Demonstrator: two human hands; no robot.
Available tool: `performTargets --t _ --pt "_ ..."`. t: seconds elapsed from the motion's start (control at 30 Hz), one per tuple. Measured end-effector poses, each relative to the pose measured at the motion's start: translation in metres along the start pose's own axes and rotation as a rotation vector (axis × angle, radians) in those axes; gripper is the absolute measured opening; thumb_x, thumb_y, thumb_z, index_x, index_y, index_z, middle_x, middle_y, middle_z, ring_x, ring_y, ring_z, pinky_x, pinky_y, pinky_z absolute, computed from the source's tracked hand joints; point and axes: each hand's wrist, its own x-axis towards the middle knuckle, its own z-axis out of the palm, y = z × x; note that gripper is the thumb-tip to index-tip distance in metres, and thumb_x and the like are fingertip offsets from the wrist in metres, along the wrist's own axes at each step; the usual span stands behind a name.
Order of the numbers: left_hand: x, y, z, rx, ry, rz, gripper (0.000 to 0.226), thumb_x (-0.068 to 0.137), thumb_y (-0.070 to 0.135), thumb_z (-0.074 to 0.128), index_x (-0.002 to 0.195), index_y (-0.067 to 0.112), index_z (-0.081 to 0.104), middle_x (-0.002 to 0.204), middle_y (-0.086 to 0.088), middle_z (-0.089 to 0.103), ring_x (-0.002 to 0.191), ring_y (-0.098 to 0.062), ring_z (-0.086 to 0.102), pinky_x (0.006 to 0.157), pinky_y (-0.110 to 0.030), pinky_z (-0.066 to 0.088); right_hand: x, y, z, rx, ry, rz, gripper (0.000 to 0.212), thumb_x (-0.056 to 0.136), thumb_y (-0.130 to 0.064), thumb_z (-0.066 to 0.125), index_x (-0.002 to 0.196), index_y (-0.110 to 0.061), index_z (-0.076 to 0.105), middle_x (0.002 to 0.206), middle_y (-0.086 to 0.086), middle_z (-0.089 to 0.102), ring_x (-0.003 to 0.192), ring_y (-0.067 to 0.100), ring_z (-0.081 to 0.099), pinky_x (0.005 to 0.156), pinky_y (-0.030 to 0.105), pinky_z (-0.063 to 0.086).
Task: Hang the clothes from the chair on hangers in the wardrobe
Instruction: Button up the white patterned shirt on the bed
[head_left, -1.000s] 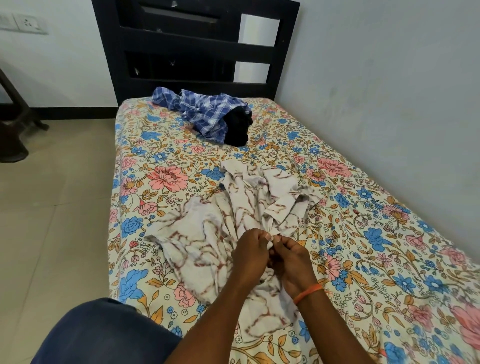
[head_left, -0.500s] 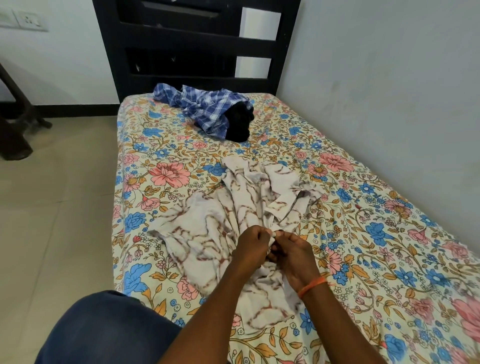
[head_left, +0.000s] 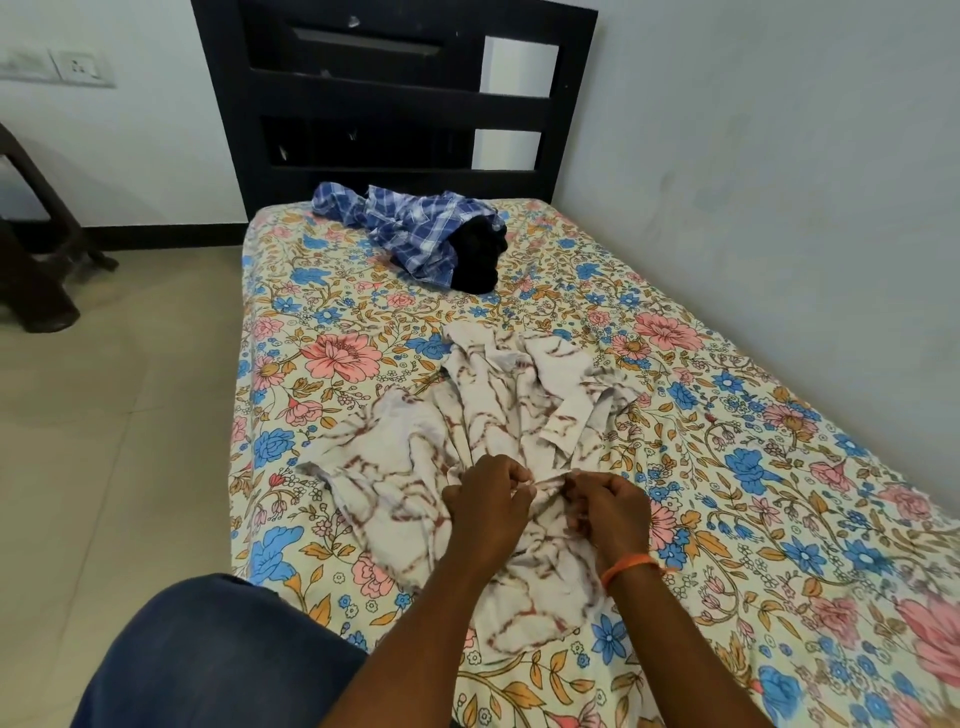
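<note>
A crumpled white shirt with brown marbled lines (head_left: 498, 415) lies spread across the middle of the floral bedsheet (head_left: 779, 467). My left hand (head_left: 485, 501) pinches a fold of its front edge, and my right hand (head_left: 605, 506), with an orange band at the wrist, grips the same stretch of cloth a short way to the right. Farther up the bed lies a blue checked shirt (head_left: 410, 228) bunched against a black garment (head_left: 475, 257). No hanger or wardrobe is in view.
The dark headboard (head_left: 395, 104) stands at the bed's far end and a white wall (head_left: 779, 182) runs along its right side. A dark brown chair (head_left: 36, 249) stands on the tiled floor (head_left: 114, 415) at the left. My blue-clad knee (head_left: 208, 654) is against the bed's near corner.
My two hands have drawn slightly apart along the shirt's edge, pulling the cloth taut between them. The clothes at the head of the bed have not moved.
</note>
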Motion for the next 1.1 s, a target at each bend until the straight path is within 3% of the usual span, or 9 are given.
performTargets --t 0.13,0.23,0.43,0.5,0.57,0.67,0.8,0.9,1.1 --pt "-0.009 0.001 -0.003 -0.025 0.039 0.065 0.010 0.084 0.037 0.059 0.088 0.039 0.050 0.090 0.017 0.053 0.095 -0.009 0.059 0.093 -0.049 0.042 0.020 -0.014 -0.006 -0.064 0.240 -0.121 0.018 0.088 -0.020 0.069 0.081 -0.007 0.060 0.074 0.009 0.058 0.064 0.026 0.054 0.062 0.043 0.055" --pt "-0.013 0.007 -0.010 -0.070 0.058 0.071 0.013 0.083 0.038 0.061 0.093 0.040 0.053 0.094 0.017 0.055 0.097 -0.008 0.060 0.096 -0.050 0.043 0.025 -0.014 -0.004 -0.068 0.157 -0.027 0.022 0.080 -0.025 0.074 0.093 -0.012 0.061 0.088 0.011 0.066 0.074 0.035 0.066 0.072 0.053 0.059" --pt "-0.016 0.021 -0.050 -0.097 0.000 0.091 0.008 0.088 0.019 0.068 0.095 0.018 0.064 0.098 0.004 0.062 0.094 -0.015 0.061 0.085 -0.033 0.049 0.011 -0.019 0.012 -0.205 0.125 -0.067 0.030 0.071 -0.014 0.083 0.095 -0.013 0.065 0.103 0.011 0.065 0.095 0.029 0.063 0.090 0.041 0.054" --pt "-0.012 0.013 -0.073 -0.088 -0.042 0.104 0.004 0.090 0.017 0.066 0.093 0.015 0.064 0.095 0.001 0.063 0.088 -0.014 0.061 0.079 -0.030 0.049 0.014 -0.017 0.017 -0.162 0.097 0.034 0.041 0.063 -0.024 0.083 0.094 -0.016 0.059 0.113 0.013 0.064 0.100 0.034 0.065 0.090 0.048 0.055" --pt "-0.004 0.001 -0.094 -0.097 -0.119 0.091 0.006 0.090 0.016 0.065 0.093 0.011 0.067 0.093 0.000 0.065 0.083 -0.012 0.060 0.074 -0.025 0.047 0.018 -0.020 0.021 -0.174 0.041 0.114 0.028 0.081 -0.016 0.072 0.105 -0.009 0.058 0.114 0.013 0.062 0.098 0.033 0.063 0.090 0.043 0.054" --pt "0.019 -0.030 -0.119 -0.120 -0.199 0.091 0.009 0.089 0.010 0.063 0.094 0.012 0.070 0.092 0.002 0.067 0.083 -0.012 0.062 0.073 -0.024 0.048 0.024 -0.025 0.039 -0.395 0.278 0.049 0.028 0.082 -0.014 0.073 0.102 0.006 0.070 0.106 0.019 0.071 0.096 0.033 0.068 0.084 0.040 0.056" --pt "0.038 -0.049 -0.137 -0.285 -0.262 0.049 0.010 0.089 0.010 0.062 0.091 0.020 0.064 0.083 0.015 0.062 0.076 0.004 0.058 0.065 -0.008 0.043 0.003 -0.026 0.076 -0.481 0.494 0.010 0.025 0.075 -0.014 0.078 0.098 -0.003 0.074 0.113 0.023 0.069 0.105 0.037 0.064 0.094 0.039 0.049" --pt "0.047 -0.039 -0.157 -0.356 -0.341 -0.012 0.009 0.092 0.013 0.060 0.096 0.020 0.063 0.096 0.008 0.064 0.087 -0.006 0.061 0.070 -0.011 0.044 -0.029 -0.048 0.108 -0.466 0.586 -0.017 0.027 0.081 -0.008 0.073 0.107 -0.007 0.071 0.124 0.020 0.063 0.115 0.035 0.059 0.097 0.034 0.042" --pt "0.069 0.048 -0.230 -0.246 -0.516 -0.081 0.017 0.095 0.016 0.060 0.110 0.014 0.066 0.102 0.005 0.061 0.095 -0.011 0.056 0.074 -0.014 0.040 -0.092 -0.129 0.123 -0.279 0.631 0.085 0.017 0.083 -0.003 0.071 0.098 -0.011 0.067 0.095 0.011 0.064 0.092 0.035 0.063 0.080 0.036 0.048"
